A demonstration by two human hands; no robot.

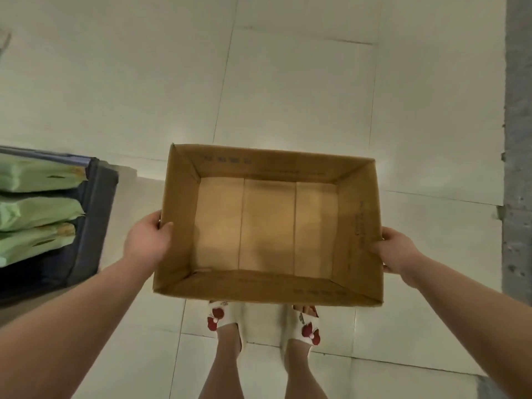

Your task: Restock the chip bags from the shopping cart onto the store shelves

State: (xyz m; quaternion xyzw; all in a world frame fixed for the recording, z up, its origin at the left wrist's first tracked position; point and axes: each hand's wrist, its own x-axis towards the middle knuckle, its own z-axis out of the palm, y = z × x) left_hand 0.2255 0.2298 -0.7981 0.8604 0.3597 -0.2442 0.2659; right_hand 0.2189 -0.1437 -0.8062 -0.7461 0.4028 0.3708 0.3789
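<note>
**Empty carton held over tiled floor, chip bags at the left**

Item 1. Cardboard box: brown, open-topped, flaps folded down inside along its walls. Nothing lies in it; the bare bottom shows two lengthwise seams. Faint dark print runs along the inner faces of the far, near and right walls, too blurred to read. The box is held level in the air, above the person's feet.

Item 2. Left hand: grip clamped on the box's left wall, thumb hooked over the rim to the inside, the other fingers out of sight on the outer face.

Item 3. Right hand: grip clamped on the box's right wall near its near corner, fingers wrapped at the outer edge.

Item 4. Chip bags: three pale green bags with yellow markings near their ends, stacked one against the other at the left edge of the view, well apart from the box.

Item 5. Dark bin: blue-black container that holds the chip bags; whether it is part of a shopping cart cannot be told.

Item 6. Floor: large pale tiles with thin dark joints.

Item 7. Slippers: white, with red ornaments, worn on both feet, partly hidden beneath the box's near wall.

Item 8. Grey wall edge: rough concrete strip along the right side.
</note>
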